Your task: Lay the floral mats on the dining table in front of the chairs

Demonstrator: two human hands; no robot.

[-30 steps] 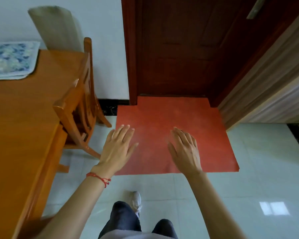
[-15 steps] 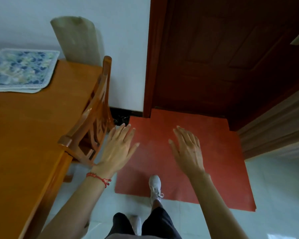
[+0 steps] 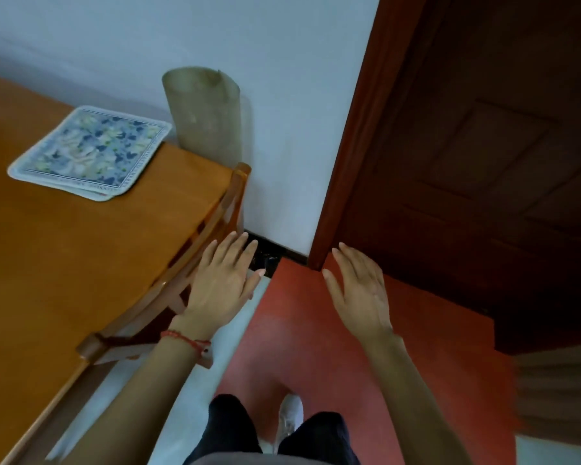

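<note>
Furthest to the left of both hands, and ahead of them, I see the stack of blue-and-white floral fabric mats (image 3: 89,152) lying flat on the orange-brown wooden dining table (image 3: 47,263), near its far corner; there look to be at least two, since a second edge peeks out beneath the top one; the stack sits skewed to the table edge, one corner pointing back towards me and its longer diagonal running from near-left to far-right. Between the mats and my hands stands the curved wooden chair (image 3: 195,263), tucked against the table's side; behind it a pale rolled sheet (image 3: 203,112) leans on the white wall.

My left hand (image 3: 223,280) hovers palm down with fingers straight and spread, holding nothing, just beside the chair's top rail; I cannot tell whether it brushes the wood; a red cord bracelet (image 3: 185,338) circles that wrist. My right hand (image 3: 359,293) is likewise flat and empty, out over the red floor mat (image 3: 316,347) by the dark wooden door (image 3: 483,162), well apart from the table.

So the mats lie up and to the left of both hands, across the chair; the left hand is plainly the nearer; I judge the coming reach belongs to it, swinging left over the chair back, with the right following to help separate the stack.
</note>
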